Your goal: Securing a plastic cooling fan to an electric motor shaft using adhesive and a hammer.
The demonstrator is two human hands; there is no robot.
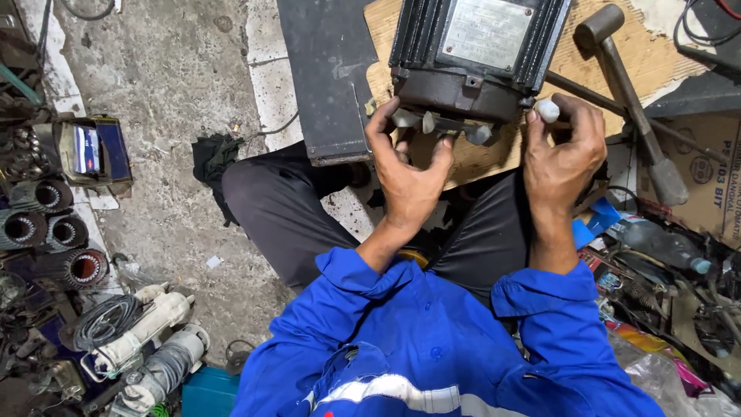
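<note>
Presently left hand [405, 166] cups the near end of the black electric motor [471, 58], fingers curled on its grey fan blades [432, 123]. Right hand [563, 147] pinches a small white piece [547, 110] beside the motor. Motor sits on a wooden board [386, 31]; hammer [629, 93] lies right.

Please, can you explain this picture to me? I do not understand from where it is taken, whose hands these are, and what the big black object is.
The one picture comes from a camera worn on a person's head, looking down. The blue sleeves and both hands belong to that person, who sits on the floor. The left hand and right hand touch the near end of a black finned electric motor, at pale fan blades. The right fingers pinch one pale blade. The motor rests on a wooden board, with a hammer beside it. Motor stators lie at the left.
</note>
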